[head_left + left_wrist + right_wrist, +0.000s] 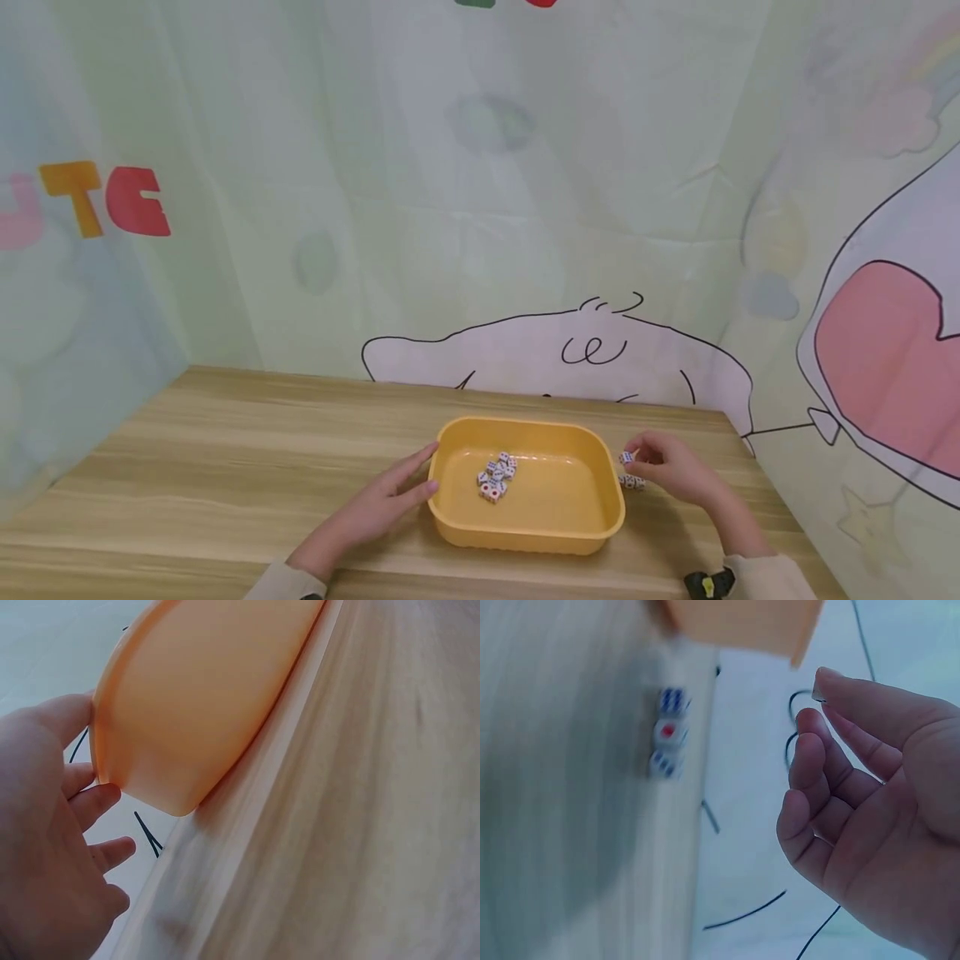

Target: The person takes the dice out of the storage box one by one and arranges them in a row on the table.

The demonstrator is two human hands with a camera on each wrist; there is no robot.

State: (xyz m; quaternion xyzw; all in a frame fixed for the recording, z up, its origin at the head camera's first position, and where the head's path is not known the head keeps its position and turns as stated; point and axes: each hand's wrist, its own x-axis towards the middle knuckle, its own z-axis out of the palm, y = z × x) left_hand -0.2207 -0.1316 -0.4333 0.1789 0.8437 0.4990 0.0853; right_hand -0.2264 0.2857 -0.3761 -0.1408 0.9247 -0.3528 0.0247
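A yellow plastic tub [525, 542] stands on the table with a small heap of several white dice [495, 477] in its left part. At the tub's left end is my left hand [384, 502], thumb and fingertips touching the rim; the left wrist view shows its fingers [112, 853] loosely extended beside the tub's wall [202, 690]. Beyond the right end, my right hand [675, 468] pinches a die [627, 457] between thumb and forefinger. Only a sliver of that die [819, 695] shows in the right wrist view. Below it, three dice [669, 732] sit in a row on the table.
The wood-grain table [225, 467] reaches back to a pale printed cloth [480, 208] with cartoon drawings, which also hangs along both sides. A dark band with a yellow piece [708, 585] is on the right wrist by the sleeve.
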